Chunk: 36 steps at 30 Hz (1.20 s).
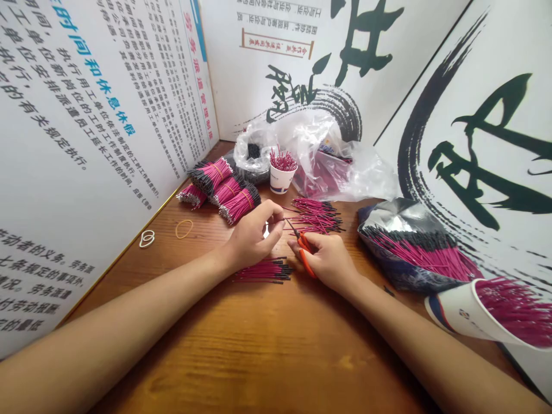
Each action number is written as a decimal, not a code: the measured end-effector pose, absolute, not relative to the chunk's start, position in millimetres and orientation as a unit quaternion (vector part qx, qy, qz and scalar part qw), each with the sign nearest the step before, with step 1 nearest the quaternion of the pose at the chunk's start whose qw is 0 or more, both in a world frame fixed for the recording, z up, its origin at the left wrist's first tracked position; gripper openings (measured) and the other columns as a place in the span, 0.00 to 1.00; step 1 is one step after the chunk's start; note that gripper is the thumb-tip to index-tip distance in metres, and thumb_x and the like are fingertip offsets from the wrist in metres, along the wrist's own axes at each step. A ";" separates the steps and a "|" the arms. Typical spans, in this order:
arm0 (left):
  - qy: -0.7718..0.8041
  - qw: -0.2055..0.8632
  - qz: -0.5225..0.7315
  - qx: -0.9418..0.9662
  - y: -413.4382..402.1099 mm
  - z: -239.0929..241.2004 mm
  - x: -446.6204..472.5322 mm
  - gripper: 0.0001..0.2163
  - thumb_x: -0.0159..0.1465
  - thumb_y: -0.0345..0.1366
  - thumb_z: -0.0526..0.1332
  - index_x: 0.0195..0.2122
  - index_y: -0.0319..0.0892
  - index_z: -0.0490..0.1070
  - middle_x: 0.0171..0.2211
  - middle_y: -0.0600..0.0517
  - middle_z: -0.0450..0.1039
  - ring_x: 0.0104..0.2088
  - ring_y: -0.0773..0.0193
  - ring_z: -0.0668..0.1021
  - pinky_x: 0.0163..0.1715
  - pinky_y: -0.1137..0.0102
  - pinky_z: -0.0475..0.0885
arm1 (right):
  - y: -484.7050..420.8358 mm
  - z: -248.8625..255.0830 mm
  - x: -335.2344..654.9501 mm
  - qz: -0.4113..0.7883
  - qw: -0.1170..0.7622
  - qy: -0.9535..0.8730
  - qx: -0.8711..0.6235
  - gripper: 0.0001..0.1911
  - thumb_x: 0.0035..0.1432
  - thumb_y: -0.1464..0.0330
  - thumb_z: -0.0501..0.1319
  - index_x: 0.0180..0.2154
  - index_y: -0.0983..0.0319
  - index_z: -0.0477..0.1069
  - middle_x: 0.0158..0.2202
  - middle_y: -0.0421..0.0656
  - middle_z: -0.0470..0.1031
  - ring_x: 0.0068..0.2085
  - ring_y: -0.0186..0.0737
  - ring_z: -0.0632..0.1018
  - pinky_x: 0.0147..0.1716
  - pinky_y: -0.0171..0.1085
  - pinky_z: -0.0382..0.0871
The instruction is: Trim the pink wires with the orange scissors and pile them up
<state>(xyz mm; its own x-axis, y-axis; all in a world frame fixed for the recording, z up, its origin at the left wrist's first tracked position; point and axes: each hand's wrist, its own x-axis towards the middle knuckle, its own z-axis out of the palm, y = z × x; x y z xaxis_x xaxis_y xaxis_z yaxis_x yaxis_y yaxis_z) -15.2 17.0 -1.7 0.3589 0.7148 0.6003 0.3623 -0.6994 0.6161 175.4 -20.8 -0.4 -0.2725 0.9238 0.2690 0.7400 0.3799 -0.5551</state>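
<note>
My left hand pinches a single thin pink wire by its end, fingers closed, above the wooden table. My right hand grips small orange-handled scissors, whose tips point up toward that wire. Under my left hand lies a small loose heap of pink wires with black ends. A larger loose heap of the same wires lies just beyond both hands.
Three rubber-banded wire bundles lie at the back left, with rubber bands near them. A paper cup of wires and clear plastic bags stand behind. A foil bag of wires and a tipped cup are right. Printed boards wall in the table.
</note>
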 end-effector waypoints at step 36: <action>0.327 0.568 0.395 0.643 23.8 -0.1 -13.4 0.05 0.67 0.38 0.51 0.39 0.44 0.57 0.19 0.60 0.69 0.12 0.73 0.66 0.10 0.79 0.57 | -19.0 -6.0 178.4 0.230 0.318 -0.743 -0.542 0.22 0.60 0.59 0.58 0.19 0.61 0.55 0.17 0.35 0.55 0.21 0.31 0.58 0.22 0.33 0.49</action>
<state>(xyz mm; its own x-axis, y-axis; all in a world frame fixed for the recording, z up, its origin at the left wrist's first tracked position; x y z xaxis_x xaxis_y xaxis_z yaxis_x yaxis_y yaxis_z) -13.4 23.8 -0.1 0.4735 0.8701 0.1371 -0.0290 -0.1402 0.9897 178.4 -19.0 -6.0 -0.2102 0.9517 0.2239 0.6593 0.3071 -0.6863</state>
